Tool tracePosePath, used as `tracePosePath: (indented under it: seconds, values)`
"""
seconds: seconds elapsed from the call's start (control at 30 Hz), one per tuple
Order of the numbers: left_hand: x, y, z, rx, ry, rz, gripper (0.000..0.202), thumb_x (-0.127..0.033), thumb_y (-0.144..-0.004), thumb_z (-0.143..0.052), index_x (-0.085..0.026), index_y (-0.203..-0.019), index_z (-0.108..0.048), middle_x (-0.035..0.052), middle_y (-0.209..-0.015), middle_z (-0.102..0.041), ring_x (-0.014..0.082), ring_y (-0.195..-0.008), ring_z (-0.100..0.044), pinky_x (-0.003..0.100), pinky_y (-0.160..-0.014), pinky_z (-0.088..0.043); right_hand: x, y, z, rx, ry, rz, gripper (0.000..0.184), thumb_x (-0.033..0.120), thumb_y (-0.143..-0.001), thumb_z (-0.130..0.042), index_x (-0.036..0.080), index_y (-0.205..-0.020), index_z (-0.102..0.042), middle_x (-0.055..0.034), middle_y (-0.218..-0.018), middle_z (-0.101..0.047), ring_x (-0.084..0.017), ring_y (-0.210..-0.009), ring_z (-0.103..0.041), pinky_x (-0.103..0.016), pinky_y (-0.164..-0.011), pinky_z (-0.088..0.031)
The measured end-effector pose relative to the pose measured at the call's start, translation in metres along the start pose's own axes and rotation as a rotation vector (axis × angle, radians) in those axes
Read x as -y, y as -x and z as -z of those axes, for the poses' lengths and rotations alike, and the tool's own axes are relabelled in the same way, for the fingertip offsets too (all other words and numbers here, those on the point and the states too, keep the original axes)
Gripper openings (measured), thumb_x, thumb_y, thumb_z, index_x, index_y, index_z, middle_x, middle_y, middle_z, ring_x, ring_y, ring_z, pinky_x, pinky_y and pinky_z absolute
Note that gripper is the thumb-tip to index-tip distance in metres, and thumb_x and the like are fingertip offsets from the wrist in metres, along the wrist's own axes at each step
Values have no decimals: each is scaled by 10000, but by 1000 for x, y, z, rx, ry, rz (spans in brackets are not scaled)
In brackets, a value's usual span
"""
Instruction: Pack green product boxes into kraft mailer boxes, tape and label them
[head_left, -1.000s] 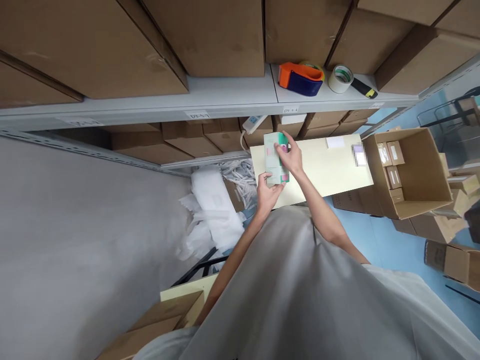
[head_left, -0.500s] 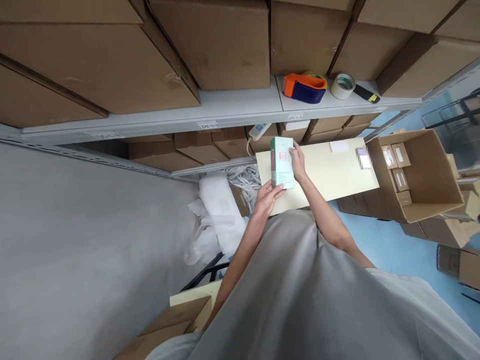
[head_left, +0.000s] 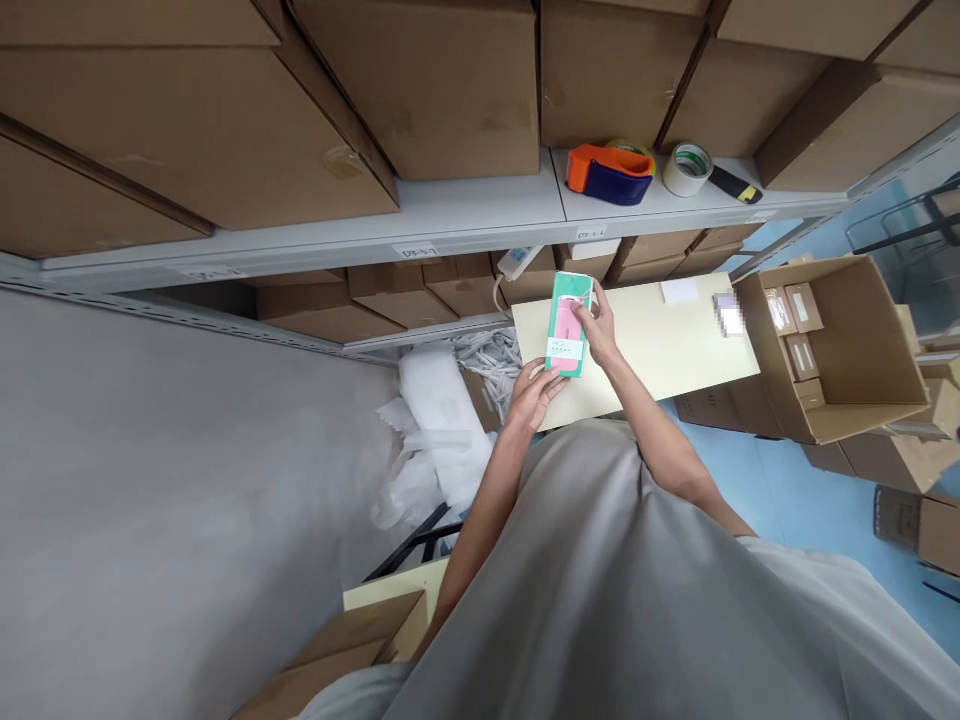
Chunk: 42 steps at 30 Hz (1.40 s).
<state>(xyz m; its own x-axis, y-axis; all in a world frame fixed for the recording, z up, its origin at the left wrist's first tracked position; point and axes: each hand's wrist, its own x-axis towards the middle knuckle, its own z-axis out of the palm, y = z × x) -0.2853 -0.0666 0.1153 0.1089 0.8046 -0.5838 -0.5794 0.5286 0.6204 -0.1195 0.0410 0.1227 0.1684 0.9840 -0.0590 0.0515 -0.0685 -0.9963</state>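
Observation:
I hold a small green and pink product box [head_left: 568, 322] upright over a pale yellow table [head_left: 660, 345]. My left hand [head_left: 534, 392] cups its lower end from below. My right hand [head_left: 598, 322] grips its right side, fingers curled on the face. The box's pink front now faces me.
An open cardboard carton [head_left: 840, 350] with several small boxes stands right of the table. A grey shelf [head_left: 465, 215] above carries big brown cartons, an orange tape dispenser [head_left: 607, 172] and a tape roll [head_left: 686, 168]. White packing foam [head_left: 431, 430] lies on the floor at left.
The small box has been turned in my hands, so its pink front shows instead of a green side. Both hands stay on it.

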Motion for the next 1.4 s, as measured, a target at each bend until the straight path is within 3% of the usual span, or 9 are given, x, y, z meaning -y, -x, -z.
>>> tracePosePath:
  seconds: [0.3, 0.53, 0.63, 0.73, 0.87, 1.0, 1.1, 1.23, 1.4]
  values:
    - [5, -3, -4, 16, 0, 38, 556, -188, -709, -1022, -246, -1091, -623, 40, -1104, -839, 290, -1229, -830, 568, -1245, -603, 5, 5, 11, 36, -75, -68, 930, 769, -893, -808, 316, -1668, -564, -99, -1463, -779, -318, -1344, -729, -486, -1163, -638]
    - [17, -3, -19, -274, -348, -281, 609, -145, -595, -1004, -257, -1074, -645, 33, -1164, -753, 266, -1243, -770, 375, -1074, -654, -5, 1, 14, -66, 14, -83, 992, 719, -781, -919, 336, -1631, -581, -116, -1674, -637, -318, -1408, -692, -477, -1183, -629]
    - [21, 5, -24, -235, -396, -347, 619, -164, -600, -1016, -271, -1089, -652, 59, -1363, -701, 273, -1390, -681, 353, -1069, -659, -4, 0, 15, -130, 42, -69, 929, 704, -743, -931, 321, -1536, -634, -107, -1624, -666, -317, -1412, -670, -465, -1178, -628]
    - [18, 9, -20, -124, -197, -245, 591, -235, -668, -1015, -276, -1107, -621, 73, -1445, -690, 282, -1468, -656, 418, -1148, -645, -2, -3, 23, -140, -2, -79, 877, 726, -714, -917, 311, -1441, -655, -89, -1452, -747, -305, -1310, -701, -444, -1102, -658]
    - [10, 4, -7, -51, 87, 46, 462, -379, -776, -949, -264, -1084, -624, 106, -1343, -770, 311, -1394, -735, 544, -1213, -629, 0, -5, 38, -87, -133, -187, 777, 766, -744, -871, 329, -1346, -649, -37, -1180, -788, -276, -1072, -754, -417, -912, -698]
    - [6, -1, -3, 80, 152, 285, 482, -585, -820, -879, -226, -1085, -696, 175, -1186, -816, 380, -1358, -772, 600, -1263, -595, -2, -5, 44, -41, -207, -186, 667, 787, -791, -799, 324, -1243, -634, -20, -1077, -774, -273, -1000, -756, -451, -926, -710]
    - [7, -2, -8, 226, 120, 360, 617, -673, -803, -860, -204, -1181, -726, 218, -1243, -822, 448, -1409, -749, 689, -1261, -572, -5, -6, 43, -18, -230, -201, 627, 788, -816, -739, 319, -1218, -629, -31, -1102, -770, -280, -1011, -754, -481, -969, -712]
    - [11, -3, -17, 205, 79, 283, 563, -564, -844, -882, -232, -1271, -724, 151, -1254, -836, 378, -1397, -763, 615, -1276, -587, -6, -5, 41, 13, -342, -266, 629, 722, -787, -779, 306, -1234, -630, -48, -1147, -789, -298, -1045, -768, -504, -995, -713]
    - [7, -11, -17, 124, 68, 237, 440, -294, -834, -939, -236, -1212, -722, 81, -1186, -852, 278, -1171, -842, 537, -1262, -615, 2, -6, 47, 64, -305, -227, 684, 721, -809, -819, 314, -1333, -649, -61, -1307, -810, -304, -1197, -764, -520, -1092, -672]
